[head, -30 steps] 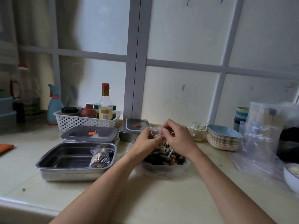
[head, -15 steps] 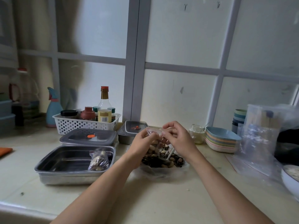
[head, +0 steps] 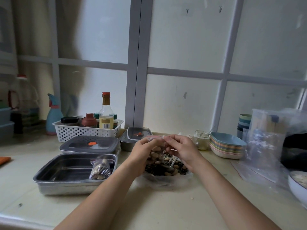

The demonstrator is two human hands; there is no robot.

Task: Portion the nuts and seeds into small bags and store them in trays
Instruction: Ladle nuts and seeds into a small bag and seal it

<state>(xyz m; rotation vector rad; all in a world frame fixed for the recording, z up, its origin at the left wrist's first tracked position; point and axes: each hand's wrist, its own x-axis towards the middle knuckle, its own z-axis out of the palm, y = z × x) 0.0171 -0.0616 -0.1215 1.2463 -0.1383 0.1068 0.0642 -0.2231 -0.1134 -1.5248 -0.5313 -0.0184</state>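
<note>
The open steel tray sits nearest the counter's front edge, with one filled bag lying against its right wall. Just right of the tray, both hands hold the small bag upright above the pile of nuts and seeds. The left hand curls round its side and the right hand pinches the zip strip on top. The bag looks light, soft and slippery with a shifting load, so it is best gripped by the strip or cupped underneath. Whether it is sealed I cannot tell. The short way into the tray crosses counter only, with the raised rim to lift over. Behind the tray stand a lidded tray and a white basket, and far right of it are stacked plates.
</note>
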